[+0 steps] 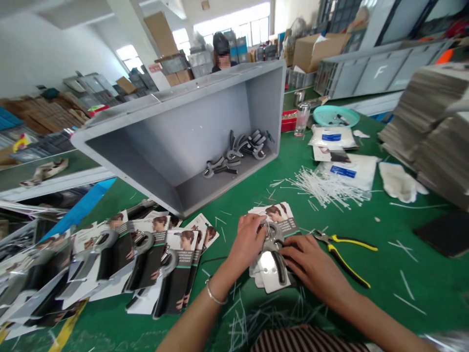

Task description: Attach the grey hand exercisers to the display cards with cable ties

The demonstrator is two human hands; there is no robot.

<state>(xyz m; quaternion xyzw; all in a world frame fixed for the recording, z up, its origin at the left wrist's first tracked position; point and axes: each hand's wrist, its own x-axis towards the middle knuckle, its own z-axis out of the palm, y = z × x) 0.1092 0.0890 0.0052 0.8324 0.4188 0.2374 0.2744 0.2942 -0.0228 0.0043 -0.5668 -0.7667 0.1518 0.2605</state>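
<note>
My left hand [248, 242] is closed, its fingers pinching the top ring of a grey and black hand gripper [274, 247] that lies on a printed backing card [274, 215]. My right hand [311, 266] is curled and presses on the gripper's black handle and the small stack of cards beneath. A bracelet sits on my left wrist. Yellow-handled pliers [346, 254] lie on the green table just right of my right hand. White cable ties [322, 188] are heaped behind the cards.
A tilted grey crate [172, 112] holds several loose hand grippers [238, 151]. Carded grippers [110, 264] overlap in rows at left. Card stacks [432, 127], a white glove [399, 181], plastic bags, a teal bowl [335, 116] stand right. Another person stands behind the crate.
</note>
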